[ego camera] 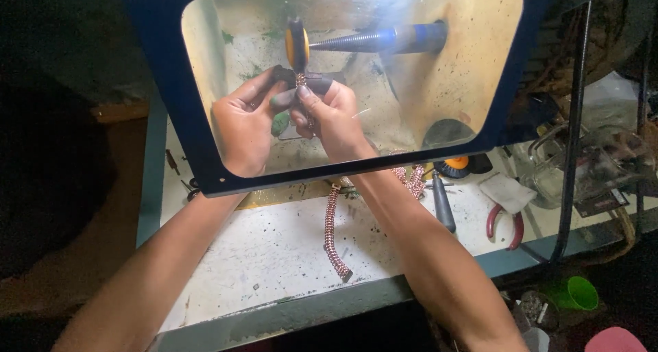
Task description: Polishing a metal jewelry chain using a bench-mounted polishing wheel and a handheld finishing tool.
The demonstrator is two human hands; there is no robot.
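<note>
Small chain piece [300, 82] is pinched right under the wheel [297, 45], behind the shield [507, 71]. Left hand [243, 122] and right hand [329, 115] both grip it w/ fingertips, close together. IMO keep the grip short, light pressure, work the wheel's lower edge so it can't snag, and keep loose links tucked in. Another chain [333, 232] lies on the bench [260, 256] below the wheel; pliers [506, 223] off to the right.

Both forearms are bare from elbow to wrist, with no sleeves, watch or bracelets in view; the left hand [241, 122] wears no glove or ring; the right hand [331, 115] is likewise ungloved; its fingertips [303, 91] look smudged with dark grime.
</note>
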